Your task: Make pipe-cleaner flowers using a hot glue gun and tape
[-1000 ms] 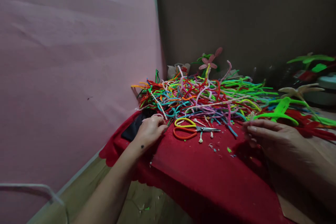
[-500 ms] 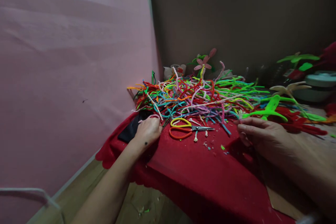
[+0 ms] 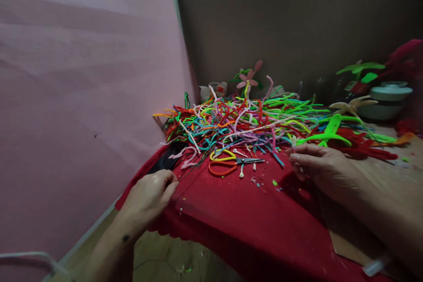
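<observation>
My left hand (image 3: 152,190) is closed at the near left of the red cloth, its fingertips pinching what looks like a thin dark wire (image 3: 181,177). Beyond it lie a curled pink pipe cleaner (image 3: 188,155) and more thin dark wires. To the right, my right hand (image 3: 319,165) is closed in a pinch, with a small pale tufted piece (image 3: 293,141) standing above its fingertips; the lower end is hidden. Between the hands rest scissors (image 3: 228,165) with one yellow and one orange-red handle, blades pointing right. Short pale and blue offcuts (image 3: 241,171) lie beside them.
A large heap of coloured pipe cleaners (image 3: 238,119) spreads along the back. Green leaf shapes (image 3: 332,130), a pale flower (image 3: 353,105) and a lidded pot (image 3: 390,97) stand right. A brown board (image 3: 343,233) lies near right. The pink wall (image 3: 82,119) borders the left.
My left hand has drawn back toward me and left from beside the pink pipe cleaner, which now shows on the cloth. My right hand keeps its pinch. The view has shifted slightly.
</observation>
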The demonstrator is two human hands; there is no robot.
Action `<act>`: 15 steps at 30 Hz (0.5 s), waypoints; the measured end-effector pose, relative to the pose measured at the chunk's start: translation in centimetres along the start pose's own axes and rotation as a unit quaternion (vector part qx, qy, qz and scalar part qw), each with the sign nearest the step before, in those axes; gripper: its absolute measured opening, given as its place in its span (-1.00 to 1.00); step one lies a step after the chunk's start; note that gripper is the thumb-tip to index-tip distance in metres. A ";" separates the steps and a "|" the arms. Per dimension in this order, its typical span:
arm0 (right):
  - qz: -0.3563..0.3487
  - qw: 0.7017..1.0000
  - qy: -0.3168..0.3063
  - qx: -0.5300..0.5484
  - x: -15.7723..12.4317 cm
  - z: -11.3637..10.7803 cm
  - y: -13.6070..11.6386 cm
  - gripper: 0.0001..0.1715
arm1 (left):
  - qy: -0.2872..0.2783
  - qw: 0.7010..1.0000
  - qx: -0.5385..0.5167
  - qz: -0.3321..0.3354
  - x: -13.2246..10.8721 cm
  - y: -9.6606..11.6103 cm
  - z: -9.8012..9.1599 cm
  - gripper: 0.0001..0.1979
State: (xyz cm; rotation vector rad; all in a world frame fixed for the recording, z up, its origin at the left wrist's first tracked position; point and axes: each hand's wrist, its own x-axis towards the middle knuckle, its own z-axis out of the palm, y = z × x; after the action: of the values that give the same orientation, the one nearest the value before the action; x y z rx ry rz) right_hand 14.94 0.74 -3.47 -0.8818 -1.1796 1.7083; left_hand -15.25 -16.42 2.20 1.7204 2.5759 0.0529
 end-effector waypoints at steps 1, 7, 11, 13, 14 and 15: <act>0.002 1.000 0.001 0.011 0.0 0.0 -0.1 -0.72 | 0.007 1.000 -0.026 0.006 -0.4 0.1 -0.1 -0.75; 0.025 0.995 -0.015 0.090 0.1 0.1 -0.4 -0.78 | -0.020 0.979 -0.171 0.109 -0.6 3.4 0.0 -0.75; 0.030 0.989 -0.046 0.138 0.1 -0.2 -0.7 -0.82 | -0.030 0.967 -0.179 0.177 0.2 7.1 0.5 -0.78; 0.035 0.983 -0.076 0.162 0.0 -0.3 -1.0 -0.83 | -0.031 0.963 -0.173 0.203 0.6 8.8 0.7 -0.79; 0.038 0.981 -0.088 0.171 0.0 -0.3 -1.2 -0.85 | -0.031 0.962 -0.169 0.213 0.9 9.6 0.8 -0.80; 0.039 0.979 -0.096 0.177 0.0 -0.4 -1.3 -0.87 | -0.029 0.961 -0.165 0.221 1.2 10.3 0.8 -0.81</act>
State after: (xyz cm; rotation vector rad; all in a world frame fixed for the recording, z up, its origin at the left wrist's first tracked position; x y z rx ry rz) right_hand 15.58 1.13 -2.35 -0.5599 -0.9286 2.0246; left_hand -6.15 -11.34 1.90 2.0719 1.9510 0.4123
